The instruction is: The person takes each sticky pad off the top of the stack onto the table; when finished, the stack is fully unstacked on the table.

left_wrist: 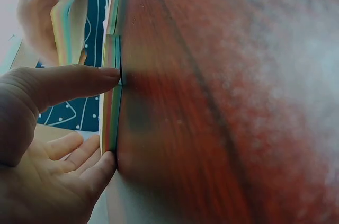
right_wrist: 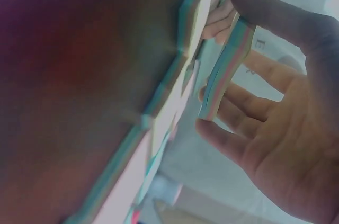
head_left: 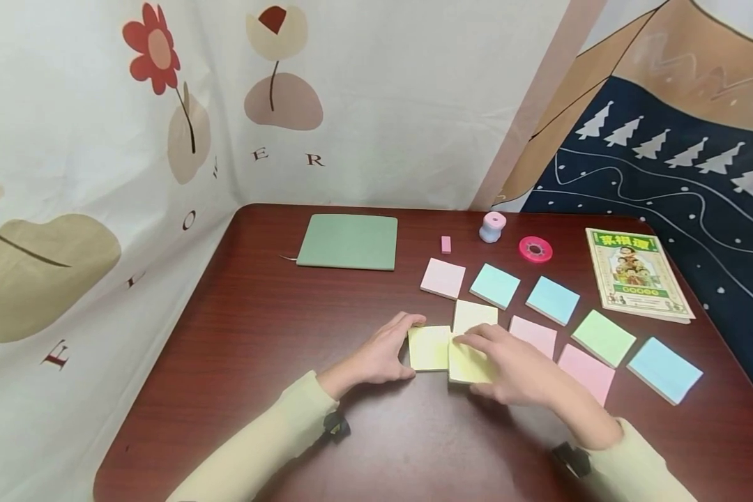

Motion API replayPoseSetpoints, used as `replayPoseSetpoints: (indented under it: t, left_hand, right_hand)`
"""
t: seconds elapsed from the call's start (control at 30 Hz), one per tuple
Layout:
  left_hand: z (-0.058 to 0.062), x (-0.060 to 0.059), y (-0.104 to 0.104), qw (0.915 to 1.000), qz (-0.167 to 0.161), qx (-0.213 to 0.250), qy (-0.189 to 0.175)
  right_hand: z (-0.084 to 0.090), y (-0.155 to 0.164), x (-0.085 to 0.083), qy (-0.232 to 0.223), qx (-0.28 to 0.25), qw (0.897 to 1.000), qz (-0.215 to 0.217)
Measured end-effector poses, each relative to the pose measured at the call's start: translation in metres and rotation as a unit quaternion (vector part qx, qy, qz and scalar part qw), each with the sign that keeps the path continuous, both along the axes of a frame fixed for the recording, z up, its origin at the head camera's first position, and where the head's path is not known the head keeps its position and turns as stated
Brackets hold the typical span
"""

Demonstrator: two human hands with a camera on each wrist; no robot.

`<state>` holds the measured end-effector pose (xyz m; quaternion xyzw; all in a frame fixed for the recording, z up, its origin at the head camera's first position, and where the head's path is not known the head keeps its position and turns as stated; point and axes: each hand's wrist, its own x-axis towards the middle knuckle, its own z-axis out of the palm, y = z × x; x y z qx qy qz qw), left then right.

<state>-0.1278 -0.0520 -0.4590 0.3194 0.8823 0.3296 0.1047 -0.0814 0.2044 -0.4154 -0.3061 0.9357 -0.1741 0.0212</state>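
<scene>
My left hand (head_left: 408, 347) brackets a yellow sticky-note pad (head_left: 429, 347) that lies flat on the dark red table (head_left: 257, 328), with fingers on its far edge and thumb on its near edge. In the left wrist view the left hand (left_wrist: 100, 121) pinches that pad (left_wrist: 112, 102) by its edges. My right hand (head_left: 496, 362) holds a second yellow pad (head_left: 461, 366) just right of the first. In the right wrist view this pad (right_wrist: 228, 60) is tilted up off the table, between the thumb and fingers of the right hand (right_wrist: 241, 78). A third yellow pad (head_left: 475, 315) lies just behind them.
Several pink, blue and green pads are spread to the right, such as a pink pad (head_left: 443, 277), a blue pad (head_left: 552, 300) and a green pad (head_left: 603, 337). At the back are a green notebook (head_left: 348, 242), a small pink eraser (head_left: 445, 244), two tape rolls (head_left: 535, 249) and a book (head_left: 636, 273). Fabric walls close the left and back.
</scene>
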Motion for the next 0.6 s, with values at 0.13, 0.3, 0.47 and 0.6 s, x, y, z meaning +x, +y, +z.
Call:
replayPoseSetpoints:
  t: [0.13,0.3,0.47,0.6]
  left_hand:
    - [-0.001,-0.001,0.0,1.0,-0.002,0.002,0.002]
    - [0.0,-0.001,0.0,1.0,0.001,0.006,-0.002]
    - [0.0,0.0,0.0,1.0,0.002,0.003,-0.002]
    - [0.0,0.0,0.001,1.0,0.0,0.003,0.001]
  right_hand:
    - [-0.008,0.017,0.021,-0.008,-0.003,1.0,-0.012]
    - [-0.017,0.025,0.036,-0.004,0.006,1.0,-0.022]
    - [-0.023,0.022,0.039,0.023,0.017,0.999,-0.035]
    - [-0.026,0.019,0.04,0.035,0.024,0.998,-0.051]
